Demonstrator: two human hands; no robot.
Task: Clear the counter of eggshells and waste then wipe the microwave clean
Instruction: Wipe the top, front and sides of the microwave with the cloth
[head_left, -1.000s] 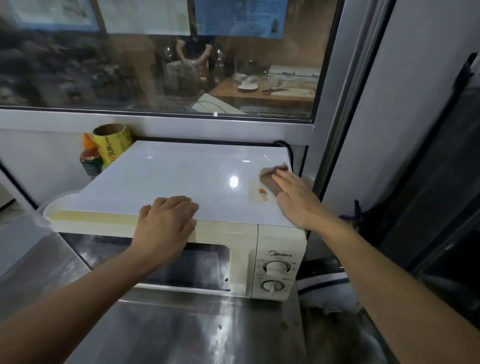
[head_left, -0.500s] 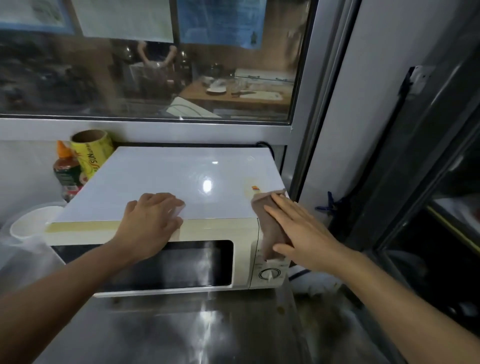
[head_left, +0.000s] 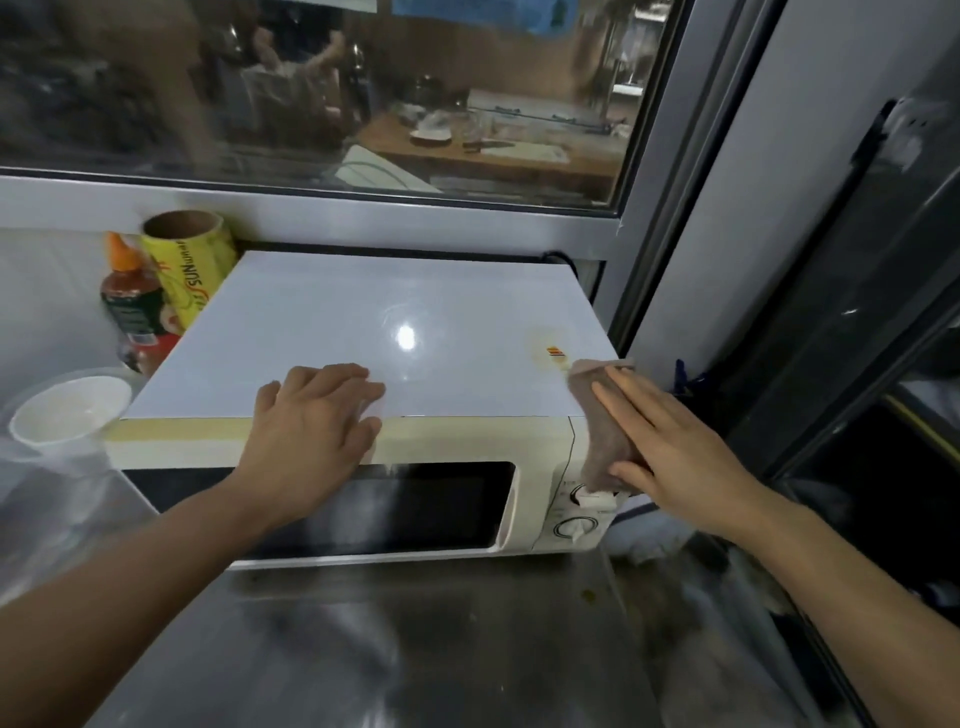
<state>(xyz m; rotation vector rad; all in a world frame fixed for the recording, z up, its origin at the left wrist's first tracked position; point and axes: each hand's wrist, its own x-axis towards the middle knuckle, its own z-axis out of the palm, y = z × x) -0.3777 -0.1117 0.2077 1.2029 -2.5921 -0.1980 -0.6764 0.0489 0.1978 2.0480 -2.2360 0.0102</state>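
1. Hands at work on a cream microwave (head_left: 363, 457) that stands at the far end of a steel worktop (head_left: 415, 649), under a window.
2. Left hand (head_left: 317, 421) lies flat over the near top edge of the oven, fingers straight and gripping nothing; the placing looks meant to brace the appliance so it does not slide.
3. Right hand (head_left: 675, 447) presses a brown cloth (head_left: 602, 436) against the near right corner with fingers straight, the thumb lying on the fabric, not clamped round it.
4. Cloth hangs down from the top edge over the control panel and covers part of the upper dial (head_left: 587, 493); the lower dial (head_left: 571, 527) is bare.
5. Small yellowish stain with a red-striped sticker (head_left: 553, 352) sits on the top just beyond the cloth, likely why wiping centres on this corner.
6. Worktop near the camera shows no eggshells, only a small speck near its right edge, so the clearing part seems largely done.
7. Sauce bottle (head_left: 130, 306) and yellow roll (head_left: 192, 260) stand to the left behind the oven, a white bowl (head_left: 70, 410) nearer on the left.
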